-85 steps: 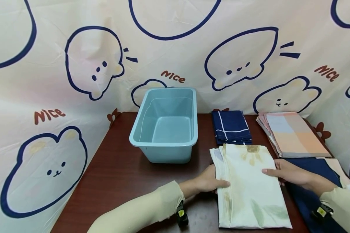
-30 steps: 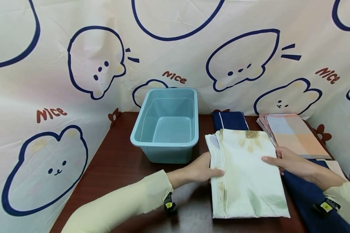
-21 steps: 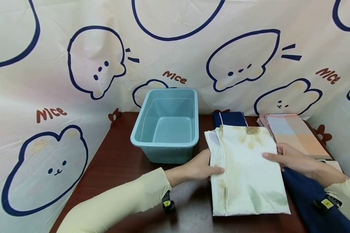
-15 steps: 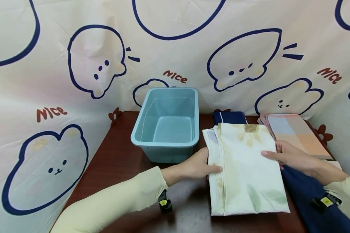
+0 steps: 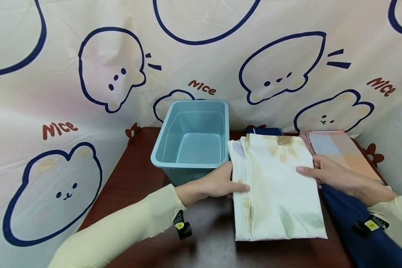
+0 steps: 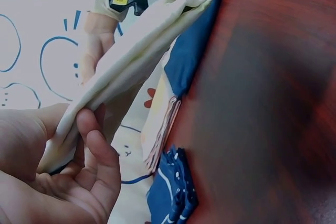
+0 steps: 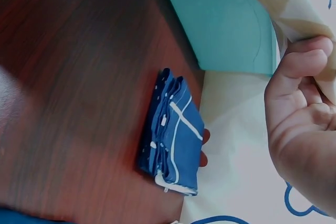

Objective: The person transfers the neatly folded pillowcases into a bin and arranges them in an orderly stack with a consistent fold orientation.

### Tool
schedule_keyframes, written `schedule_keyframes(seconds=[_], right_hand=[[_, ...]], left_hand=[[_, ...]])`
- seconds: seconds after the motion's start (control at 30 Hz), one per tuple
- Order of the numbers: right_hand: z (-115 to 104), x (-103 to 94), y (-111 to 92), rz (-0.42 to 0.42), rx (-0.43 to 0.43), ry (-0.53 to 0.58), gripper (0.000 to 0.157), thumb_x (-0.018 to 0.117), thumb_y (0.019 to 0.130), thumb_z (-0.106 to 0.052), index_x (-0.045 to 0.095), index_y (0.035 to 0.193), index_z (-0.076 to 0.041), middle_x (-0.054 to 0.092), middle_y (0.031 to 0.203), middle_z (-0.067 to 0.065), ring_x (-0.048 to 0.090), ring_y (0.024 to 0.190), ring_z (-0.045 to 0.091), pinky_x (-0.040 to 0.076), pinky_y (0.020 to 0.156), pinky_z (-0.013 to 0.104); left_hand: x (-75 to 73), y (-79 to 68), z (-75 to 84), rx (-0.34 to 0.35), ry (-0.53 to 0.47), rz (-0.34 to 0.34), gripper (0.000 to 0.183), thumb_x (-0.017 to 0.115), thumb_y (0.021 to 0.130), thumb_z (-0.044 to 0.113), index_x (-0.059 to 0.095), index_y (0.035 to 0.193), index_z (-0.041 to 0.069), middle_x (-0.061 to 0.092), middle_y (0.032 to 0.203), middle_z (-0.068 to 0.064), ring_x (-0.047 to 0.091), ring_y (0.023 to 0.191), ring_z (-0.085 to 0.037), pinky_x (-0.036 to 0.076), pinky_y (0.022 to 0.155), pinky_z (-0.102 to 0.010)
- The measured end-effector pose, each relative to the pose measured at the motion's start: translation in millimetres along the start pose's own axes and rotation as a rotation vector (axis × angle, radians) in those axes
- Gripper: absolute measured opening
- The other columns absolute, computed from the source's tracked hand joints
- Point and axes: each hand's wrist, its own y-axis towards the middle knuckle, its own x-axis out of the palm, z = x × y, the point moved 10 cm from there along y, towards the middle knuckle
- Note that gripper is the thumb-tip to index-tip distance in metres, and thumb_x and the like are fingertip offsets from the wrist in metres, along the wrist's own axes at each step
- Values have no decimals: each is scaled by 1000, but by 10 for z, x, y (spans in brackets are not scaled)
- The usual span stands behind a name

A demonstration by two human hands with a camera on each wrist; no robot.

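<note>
Both hands hold a folded white cloth (image 5: 281,190) with a faded brown flower and green leaves, raised above the table. My left hand (image 5: 222,182) grips its left folded edge, thumb on top and fingers underneath; in the left wrist view the fingers (image 6: 97,156) curl round the thick layers. At the right edge, my right hand (image 5: 331,173) pinches the cloth with the thumb on top. The right wrist view shows those fingers (image 7: 302,66) curled against it. A light blue plastic tub (image 5: 165,141) stands just left of the cloth, with nothing visible inside.
Behind the held cloth lies a folded navy cloth (image 7: 181,135) with white lines, mostly hidden in the head view. A folded pink, grey and orange checked cloth (image 5: 341,149) and another navy cloth (image 5: 341,219) lie along the right. The dark red table (image 5: 137,156) meets a printed curtain (image 5: 194,29).
Both hands have lifted the white cloth off the table and carried it forward and slightly left. It now covers more of the navy cloth and sits closer to the tub.
</note>
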Motion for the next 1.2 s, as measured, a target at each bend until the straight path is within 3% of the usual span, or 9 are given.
schedule_keyframes(seconds=[0.13,0.27,0.6,0.87,1.1,1.2], right_hand=[[-67,7,37,-15,19,18,30,52,107,-27,50,86,-5,46,52,-8,52,52,13,48,54,31],[-128,-8,72,-8,40,13,35,54,106,-29,44,80,-7,47,51,-6,54,52,13,48,53,31],[-226,-27,145,5,78,-27,41,55,105,-37,35,86,-7,48,58,0,42,47,12,38,44,32],[-444,54,274,-49,-10,39,28,54,106,-30,63,103,-4,65,61,-6,49,49,9,46,52,31],[-522,68,351,-50,-9,30,29,57,104,-32,63,88,-9,51,51,-6,47,48,10,46,54,33],[-545,91,378,-56,-5,43,27,56,104,-32,66,91,-11,57,54,-7,48,48,10,47,55,31]], left_hand=[[-78,-24,-8,-35,-1,11,43,74,92,10,54,130,9,73,108,-11,69,78,-11,55,60,-30],[-157,-41,-11,-54,2,25,45,74,92,10,51,131,9,72,107,-10,68,77,-11,53,59,-28],[-269,-72,31,-12,-1,23,42,71,93,9,52,131,6,72,109,-15,69,79,-12,50,57,-26],[-411,-138,48,-31,-10,52,48,70,94,10,48,137,7,71,115,-15,73,87,-15,55,63,-32],[-538,-199,43,-51,-45,75,58,68,95,10,40,145,10,67,123,-17,74,97,-21,61,72,-35],[-587,-223,28,-60,-43,90,59,68,96,10,38,147,11,68,122,-17,74,95,-21,60,70,-33]])
